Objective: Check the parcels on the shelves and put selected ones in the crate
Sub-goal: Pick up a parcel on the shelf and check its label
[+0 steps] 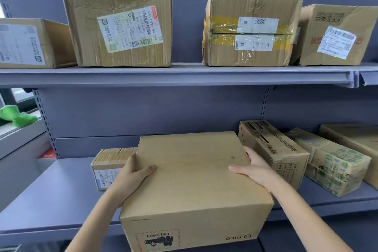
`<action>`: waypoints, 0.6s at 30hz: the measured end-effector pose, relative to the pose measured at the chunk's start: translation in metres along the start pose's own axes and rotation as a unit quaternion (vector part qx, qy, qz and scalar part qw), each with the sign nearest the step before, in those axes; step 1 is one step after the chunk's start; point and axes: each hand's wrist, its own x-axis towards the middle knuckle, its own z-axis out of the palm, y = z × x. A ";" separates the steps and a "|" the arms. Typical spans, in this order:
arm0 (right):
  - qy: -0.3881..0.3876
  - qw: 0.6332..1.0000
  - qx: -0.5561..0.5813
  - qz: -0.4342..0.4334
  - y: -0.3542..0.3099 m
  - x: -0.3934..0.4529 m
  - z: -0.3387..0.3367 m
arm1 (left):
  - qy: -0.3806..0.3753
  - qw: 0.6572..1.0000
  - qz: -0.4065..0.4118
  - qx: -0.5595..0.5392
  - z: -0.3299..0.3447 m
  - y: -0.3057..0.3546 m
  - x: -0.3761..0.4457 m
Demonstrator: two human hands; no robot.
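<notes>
Head view: the large parcel [194, 180] is sitting at the front edge of the lower shelf [51, 200], overhanging it; the left hand [133, 174] and right hand [255, 168] are clasping opposite sides, thumbs lying on top, likely for balanced lifting; smaller parcels are flanking it; the crate is not showing.

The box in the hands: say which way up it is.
Upside down: the printing on the box front reads inverted. Both hands grip its sides.
</notes>
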 end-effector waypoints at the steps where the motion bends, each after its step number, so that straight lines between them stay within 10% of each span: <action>1: 0.007 1.000 0.001 -0.014 0.003 -0.003 0.000 | 0.005 1.000 0.014 0.002 -0.001 -0.003 -0.003; 18: 0.108 0.980 0.032 -0.164 0.036 -0.029 0.019 | 0.141 0.962 0.225 0.069 0.005 -0.023 -0.025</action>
